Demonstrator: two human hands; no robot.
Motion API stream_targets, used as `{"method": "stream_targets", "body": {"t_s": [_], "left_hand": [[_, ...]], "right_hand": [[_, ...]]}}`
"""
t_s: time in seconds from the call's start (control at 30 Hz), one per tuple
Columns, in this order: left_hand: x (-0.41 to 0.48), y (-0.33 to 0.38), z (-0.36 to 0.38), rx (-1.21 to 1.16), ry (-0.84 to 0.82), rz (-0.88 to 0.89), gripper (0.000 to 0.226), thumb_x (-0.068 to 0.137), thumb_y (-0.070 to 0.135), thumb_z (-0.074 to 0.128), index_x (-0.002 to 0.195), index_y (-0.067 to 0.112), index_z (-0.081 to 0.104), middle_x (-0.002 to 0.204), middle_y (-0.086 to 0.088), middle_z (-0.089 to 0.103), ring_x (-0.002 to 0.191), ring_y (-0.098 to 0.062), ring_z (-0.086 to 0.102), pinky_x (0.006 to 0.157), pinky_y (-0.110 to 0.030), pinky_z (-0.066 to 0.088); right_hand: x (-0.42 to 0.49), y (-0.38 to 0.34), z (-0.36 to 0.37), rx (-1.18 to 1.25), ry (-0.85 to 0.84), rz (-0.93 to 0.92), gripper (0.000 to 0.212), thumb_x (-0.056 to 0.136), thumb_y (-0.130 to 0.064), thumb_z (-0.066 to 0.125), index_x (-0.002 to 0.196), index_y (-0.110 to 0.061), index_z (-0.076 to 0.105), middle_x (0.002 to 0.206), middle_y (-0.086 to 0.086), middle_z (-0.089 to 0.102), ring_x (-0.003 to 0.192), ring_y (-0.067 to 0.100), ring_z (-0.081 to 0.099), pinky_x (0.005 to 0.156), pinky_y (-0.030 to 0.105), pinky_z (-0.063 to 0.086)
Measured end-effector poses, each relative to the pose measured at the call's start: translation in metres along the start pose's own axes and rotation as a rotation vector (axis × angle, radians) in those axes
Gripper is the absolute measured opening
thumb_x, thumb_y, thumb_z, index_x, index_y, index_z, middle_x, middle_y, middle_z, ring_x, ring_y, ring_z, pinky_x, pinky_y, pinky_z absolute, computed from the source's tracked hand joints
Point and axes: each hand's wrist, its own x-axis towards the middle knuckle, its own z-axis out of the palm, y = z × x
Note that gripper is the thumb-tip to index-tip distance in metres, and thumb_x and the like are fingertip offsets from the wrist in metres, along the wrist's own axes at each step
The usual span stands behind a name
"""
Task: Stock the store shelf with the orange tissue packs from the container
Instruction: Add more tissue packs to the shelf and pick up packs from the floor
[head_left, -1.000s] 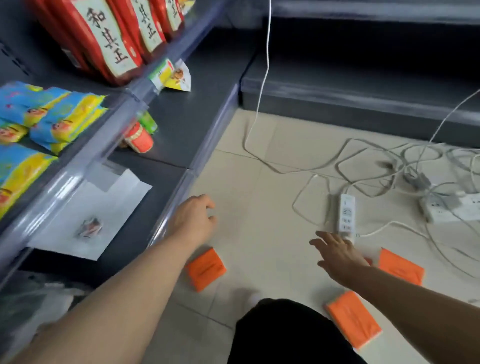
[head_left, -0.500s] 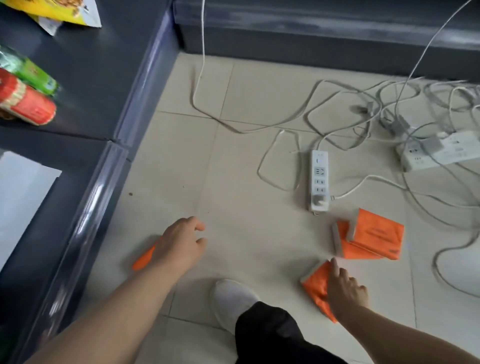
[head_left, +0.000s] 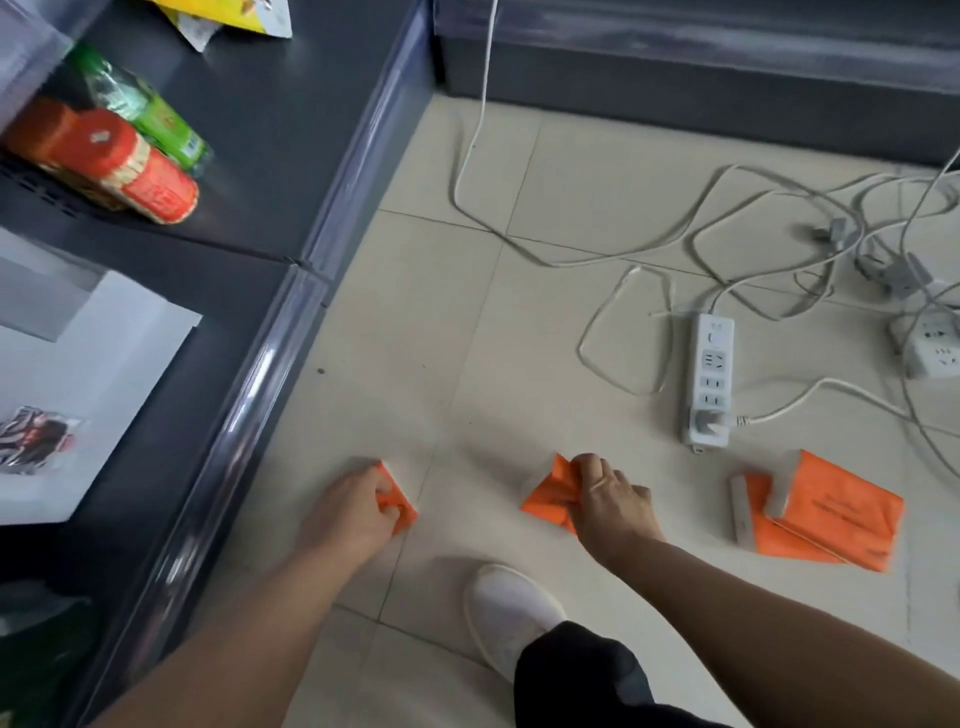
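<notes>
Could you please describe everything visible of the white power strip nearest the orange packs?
The white power strip is a long, slim bar of what looks like plastic, lying flat and face up on the tiled floor, its length running away from the person. A row of sockets shows; a white plug sits in the nearest one, its cable trailing right.

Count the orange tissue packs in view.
4 orange tissue packs: one in the left hand, one in the right hand, two overlapping on the tiled floor farther right; others may be hidden.
</notes>
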Motion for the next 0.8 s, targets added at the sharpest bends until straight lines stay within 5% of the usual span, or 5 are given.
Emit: {"method": "stream_targets", "body": {"t_s": [0.2, 0.37, 0.63, 0.8], "left_hand": [[0.023, -0.038, 0.01, 0.034, 0.014, -0.087, 0.033, 0.082, 0.024, 0.064, 0.114, 0.017, 0.061, 0.118, -0.005, 0.064, 0.111, -0.024, 0.059, 0.091, -0.031, 0.045], [0.035, -0.06, 0.02, 0.059, 0.048, -0.176, 0.04, 0.081, 0.022, 0.061, 0.118, 0.009, 0.05, 0.119, -0.012, 0.057, 0.113, -0.03, 0.054, 0.092, -0.039, 0.045], [0.064, -0.071, 0.048, 0.04, -0.055, -0.169, 0.062, 0.075, 0.042, 0.072, 0.124, 0.016, 0.045, 0.123, -0.006, 0.056, 0.116, -0.027, 0.051, 0.094, -0.041, 0.047], [0.064, -0.062, 0.056, 0.261, -0.041, -0.179, 0.063, 0.068, 0.053, 0.073, 0.117, 0.02, 0.052, 0.12, -0.001, 0.054, 0.115, -0.023, 0.047, 0.088, -0.036, 0.044]], "right_hand": [[0.022, -0.035, -0.015, 0.268, 0.05, -0.026, 0.059, 0.076, -0.029, 0.071, 0.126, -0.027, 0.041, 0.112, -0.016, 0.062, 0.107, 0.013, 0.057, 0.097, 0.032, 0.033], [0.033, -0.041, 0.003, 0.055, 0.063, -0.122, 0.041, 0.082, -0.035, 0.064, 0.122, -0.035, 0.053, 0.115, -0.013, 0.061, 0.112, 0.014, 0.052, 0.091, 0.033, 0.033], [0.049, -0.046, 0.022, -0.109, 0.086, -0.14, 0.042, 0.09, -0.04, 0.056, 0.13, -0.033, 0.045, 0.121, -0.008, 0.056, 0.114, 0.019, 0.05, 0.086, 0.035, 0.04], [0.046, -0.046, 0.021, -0.107, 0.087, -0.167, 0.041, 0.089, -0.038, 0.057, 0.128, -0.033, 0.047, 0.119, -0.009, 0.057, 0.113, 0.018, 0.051, 0.087, 0.034, 0.039]]}}
